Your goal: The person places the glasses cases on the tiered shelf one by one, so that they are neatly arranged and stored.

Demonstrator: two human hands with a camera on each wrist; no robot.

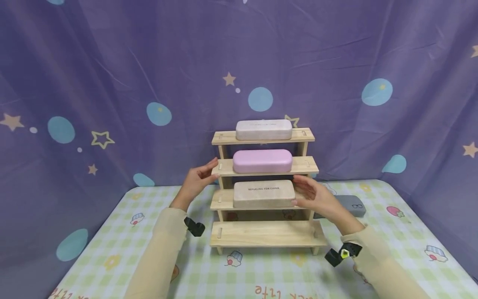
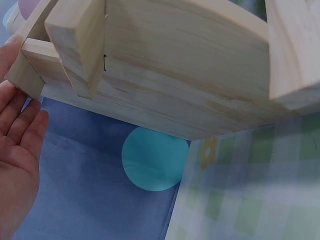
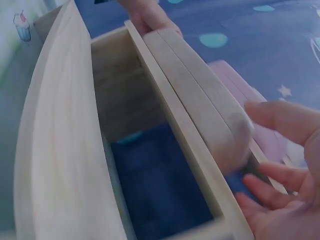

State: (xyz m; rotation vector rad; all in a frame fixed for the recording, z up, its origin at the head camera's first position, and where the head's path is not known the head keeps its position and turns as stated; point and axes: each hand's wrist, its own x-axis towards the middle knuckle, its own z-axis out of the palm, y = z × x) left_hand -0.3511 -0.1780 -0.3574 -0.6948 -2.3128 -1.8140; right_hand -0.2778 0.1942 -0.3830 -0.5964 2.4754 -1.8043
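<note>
A stepped wooden display rack (image 1: 265, 233) stands on the table. On its shelves sit a beige glasses case (image 1: 264, 195) lettered "REFUELING FOR CHINA", a pink glasses case (image 1: 262, 161) one step higher, and a whitish case (image 1: 263, 130) on top. My left hand (image 1: 198, 180) is at the left end of the pink case's shelf, thumb and extended fingers by the wood; contact is unclear. My right hand (image 1: 315, 197) is spread at the beige case's right end. In the right wrist view its thumb (image 3: 280, 117) lies close to the case's corner, fingers near the shelf.
A grey case (image 1: 349, 205) with a glasses drawing lies on the table behind my right hand. The table wears a green checked cloth (image 1: 123, 232). A purple patterned curtain (image 1: 205, 54) hangs behind and at both sides.
</note>
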